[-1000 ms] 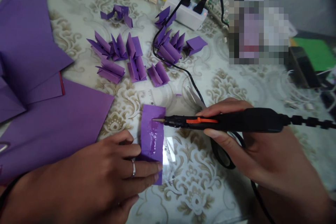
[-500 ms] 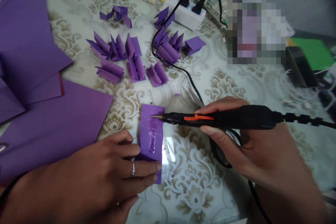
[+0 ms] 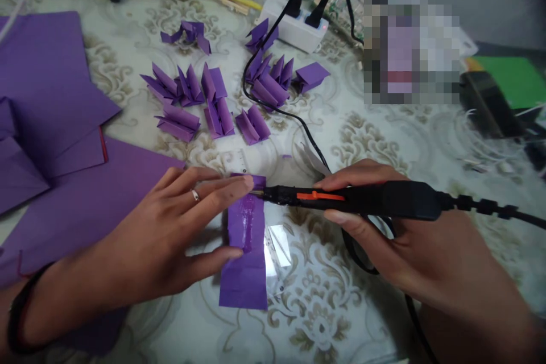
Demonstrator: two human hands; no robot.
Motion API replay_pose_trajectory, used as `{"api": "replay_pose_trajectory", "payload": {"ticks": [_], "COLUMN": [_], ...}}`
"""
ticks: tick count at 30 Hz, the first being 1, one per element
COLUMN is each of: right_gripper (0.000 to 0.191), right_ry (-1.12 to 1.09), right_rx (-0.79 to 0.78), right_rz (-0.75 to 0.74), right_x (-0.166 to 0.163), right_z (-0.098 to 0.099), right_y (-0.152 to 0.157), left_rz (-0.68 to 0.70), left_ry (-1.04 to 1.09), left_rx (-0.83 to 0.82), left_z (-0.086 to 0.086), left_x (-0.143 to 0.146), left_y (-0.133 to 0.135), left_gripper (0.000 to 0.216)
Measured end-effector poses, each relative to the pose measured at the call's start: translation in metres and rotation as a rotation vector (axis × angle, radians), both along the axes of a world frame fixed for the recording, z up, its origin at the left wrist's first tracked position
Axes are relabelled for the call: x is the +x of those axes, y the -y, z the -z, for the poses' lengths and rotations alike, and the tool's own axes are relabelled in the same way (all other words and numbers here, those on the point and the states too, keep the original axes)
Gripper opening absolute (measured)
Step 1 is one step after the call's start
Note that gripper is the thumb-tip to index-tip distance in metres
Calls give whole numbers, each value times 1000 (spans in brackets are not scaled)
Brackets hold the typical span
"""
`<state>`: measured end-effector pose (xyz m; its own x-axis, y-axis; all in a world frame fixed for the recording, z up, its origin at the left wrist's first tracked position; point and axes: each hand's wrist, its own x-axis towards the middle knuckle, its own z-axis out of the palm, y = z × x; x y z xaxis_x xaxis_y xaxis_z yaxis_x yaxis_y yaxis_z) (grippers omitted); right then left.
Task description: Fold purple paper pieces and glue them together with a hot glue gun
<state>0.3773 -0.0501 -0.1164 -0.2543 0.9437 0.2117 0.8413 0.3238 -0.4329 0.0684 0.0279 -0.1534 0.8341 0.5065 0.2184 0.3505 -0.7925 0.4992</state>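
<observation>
A purple paper strip (image 3: 243,290) lies flat on the patterned table cover, with a glossy streak of glue along its middle. My left hand (image 3: 179,233) is open over the strip's left edge. Its fingers stretch to the strip's top end, close to the metal tip of the pen, and the thumb touches lower down beside the glue. In my right hand (image 3: 396,239) is a black corded glue pen (image 3: 367,199) with an orange slider. The pen points left, its tip at the upper part of the strip, partly behind my left fingertips. A clear ruler (image 3: 277,261) shows beside the strip.
Several folded purple paper pieces (image 3: 219,116) stand beyond my hands. Large purple sheets (image 3: 85,205) lie at left. A white power strip (image 3: 292,25) with plugs sits at the back, its black cord (image 3: 305,125) crossing the table. A green sheet (image 3: 505,79) lies at far right.
My left hand has moved from the strip's lower end up to its top, uncovering the lower end. The glue pen stays near the same spot on the strip.
</observation>
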Motion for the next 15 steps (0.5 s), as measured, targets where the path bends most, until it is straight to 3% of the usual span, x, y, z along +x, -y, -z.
{"api": "replay_pose_trajectory", "payload": {"ticks": [7, 15], "right_gripper": [15, 16], "right_ry": [-39, -99], "right_rx": [-53, -79], "right_rz": [1, -22], "right_x": [0, -2], "right_z": [0, -4], "right_y": [3, 2], "left_rz": [-14, -18], "left_ry": [-88, -71], "left_rx": [65, 28], "left_z": [5, 6], "left_x": [1, 0], "left_y": [2, 1], "left_gripper": [62, 66]}}
